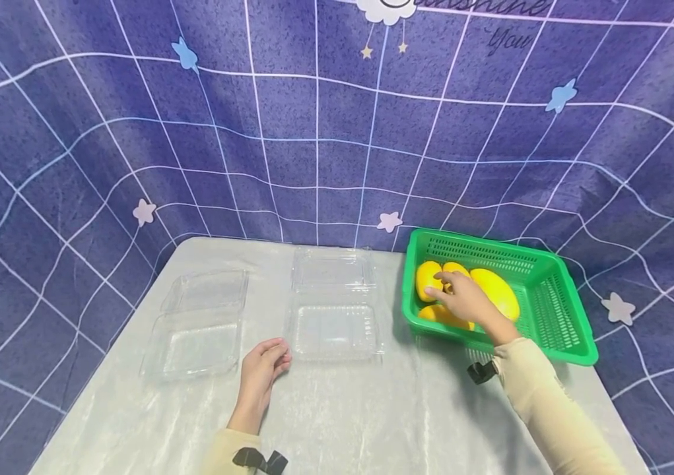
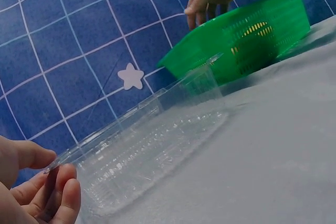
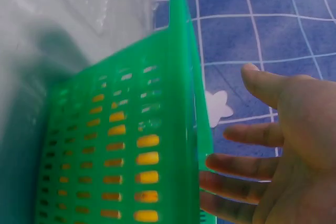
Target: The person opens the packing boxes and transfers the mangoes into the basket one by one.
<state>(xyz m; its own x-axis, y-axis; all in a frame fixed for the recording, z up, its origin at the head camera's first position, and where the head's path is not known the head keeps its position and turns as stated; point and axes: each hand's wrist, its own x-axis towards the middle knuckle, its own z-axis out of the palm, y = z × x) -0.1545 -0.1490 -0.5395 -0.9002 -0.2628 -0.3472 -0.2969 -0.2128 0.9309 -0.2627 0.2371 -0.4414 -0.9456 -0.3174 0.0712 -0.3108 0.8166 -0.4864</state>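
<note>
My left hand (image 1: 264,371) pinches the near left rim of an open clear plastic clamshell box (image 1: 335,332), thumb above and fingers below in the left wrist view. The box lies on the table with its lid (image 1: 333,270) folded back toward the wall. At the right, my right hand (image 1: 463,295) reaches over a green plastic basket (image 1: 574,323). Its fingers are spread and hold nothing in the right wrist view. Below and around them are several smooth yellow mangoes, including one on the left (image 1: 429,280) by the thumb and a larger one (image 1: 496,293) beside the hand.
A second open clear clamshell box (image 1: 194,346) lies on the left of the white-covered table (image 1: 342,422). A blue-purple gridded cloth (image 1: 289,158) with stars hangs behind the table and at its sides. The basket's raised rim surrounds the mangoes.
</note>
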